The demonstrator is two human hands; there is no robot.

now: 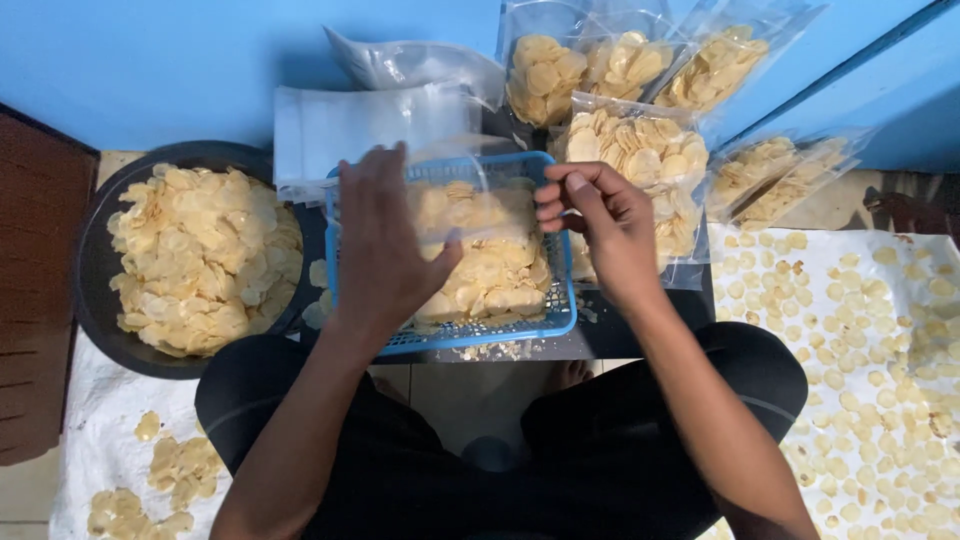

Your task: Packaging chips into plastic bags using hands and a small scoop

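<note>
Head view: a seated person is seen from above, with both hands held over a blue basket (560,318).
Left hand (385,240): it is laid flat with spread fingers on a clear plastic bag (480,205), touching it from the left side.
Right hand (600,222): the fingers are curled and closed on the right edge of the same bag.
Clear plastic bag: it is held between the two hands, just above the basket, and pale crackers are seen through it.
Blue basket: it is placed between the knees and is filled with pale crackers (500,280).
Black bowl (95,265): it stands at the left and is heaped with crackers.
Filled bags (640,150): several are leaned against the blue wall behind the basket.
White cloth (850,330): it is spread at the right, with single crackers scattered on it.
</note>
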